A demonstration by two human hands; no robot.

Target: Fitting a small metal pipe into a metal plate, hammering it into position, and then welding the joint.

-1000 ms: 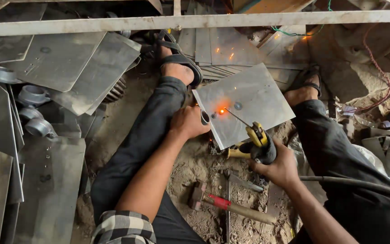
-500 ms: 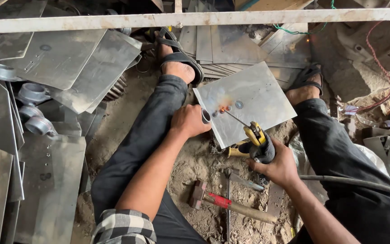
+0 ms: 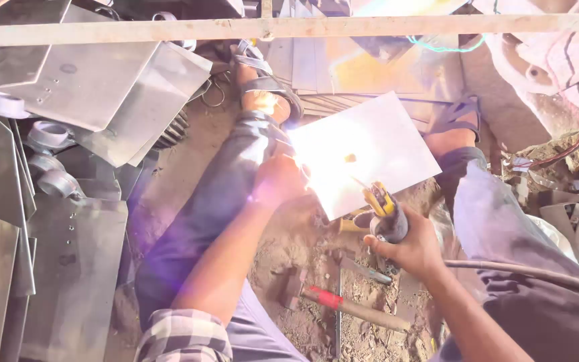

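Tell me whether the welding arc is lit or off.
Lit: a white glare floods the metal sheet where the rod of the electrode holder in the right hand touches.

A square metal sheet (image 3: 376, 151) lies tilted across the person's legs, its surface washed out by bright white glare. A thin welding rod (image 3: 358, 182) touches it near the middle, clamped in a yellow and black electrode holder (image 3: 387, 213) just below the sheet's lower edge.

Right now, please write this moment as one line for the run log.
left hand: steadies metal sheet at its edge | right hand: grips welding holder, rod tip on sheet | bright arc glare | hammer on ground
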